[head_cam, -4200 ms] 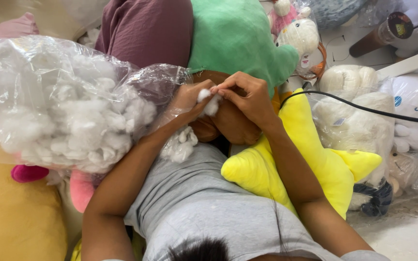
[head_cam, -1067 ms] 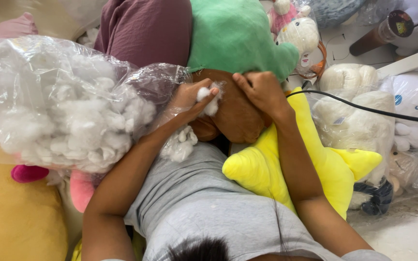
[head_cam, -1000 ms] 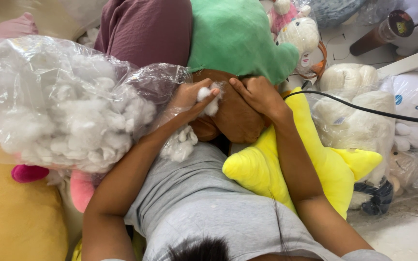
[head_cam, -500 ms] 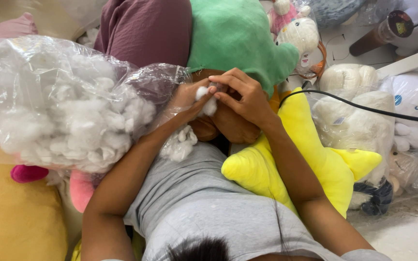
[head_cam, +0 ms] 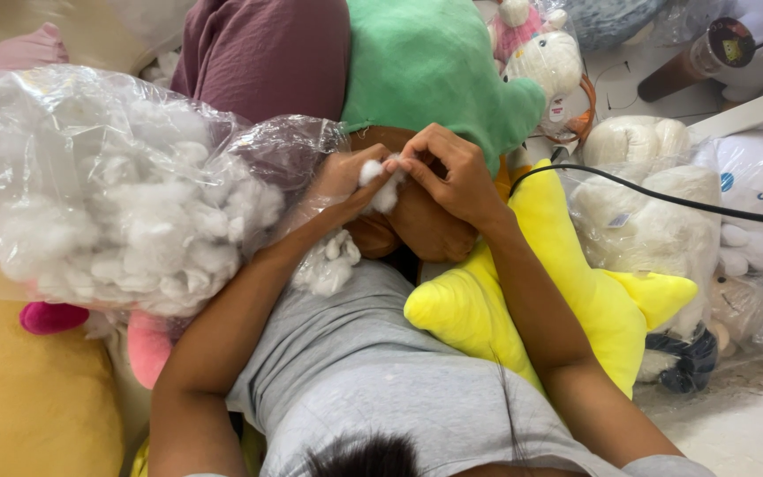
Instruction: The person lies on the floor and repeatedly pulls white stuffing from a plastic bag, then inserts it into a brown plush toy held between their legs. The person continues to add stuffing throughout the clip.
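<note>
Against the brown plush, both hands meet over a tuft of white stuffing. The left hand pinches the tuft between thumb and fingers, its wrist lying across the edge of the clear bag of loose stuffing. The right hand is curled narrow, fingertips touching the same tuft from the other side, knuckles raised over the brown fabric.

Compared with about a second ago, the right hand has changed most: then it lay flatter and farther right on the brown plush, apart from the tuft; now it has come back left and closed its fingertips on the stuffing, much as it did four seconds back. Half a second ago it was already nearly there. The left hand has hardly moved and has kept its pinch throughout.

A second clump of stuffing lies just below the left wrist, on the grey shirt. The yellow star cushion sits under the right forearm, unmoved, with a black cable running across above it. The green plush lies just behind the hands, touching the brown one. The bag has not shifted.
</note>
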